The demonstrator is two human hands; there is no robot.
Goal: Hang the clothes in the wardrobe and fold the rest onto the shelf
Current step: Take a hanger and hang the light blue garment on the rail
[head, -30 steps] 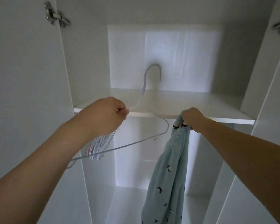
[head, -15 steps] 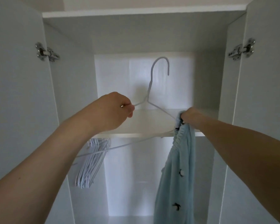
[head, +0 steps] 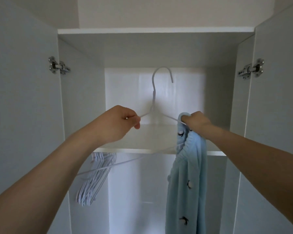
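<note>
Wardrobe (head: 159, 53): stood with both doors swung open, the hinges showing on either side; a lit white back panel glowed behind everything.
Shelf (head: 125, 146): ran across the middle of the wardrobe, at about the height of both hands; no folded clothes showed on the part in view.
Garment (head: 188, 179): a pale blue piece with small dark bird prints hung down long from the right hand, in front of the lower compartment; its top edge was bunched at the right shoulder of the hanger.
Spare hangers (head: 95, 178): a bundle of white hangers hung tilted under the shelf at the left; the rail itself could not be seen.
Hanger (head: 153, 98): white wire, held up between the hands with its hook upright and caught on nothing.
Left hand (head: 120, 123): fingers curled, pinching the hanger's left shoulder wire.
Right hand (head: 195, 121): fingers closed round the garment's top edge, right at the hanger's right shoulder.
Progress: judged early; the garment seemed only part-way onto the hanger, nothing hung yet, and the folding remained.
</note>
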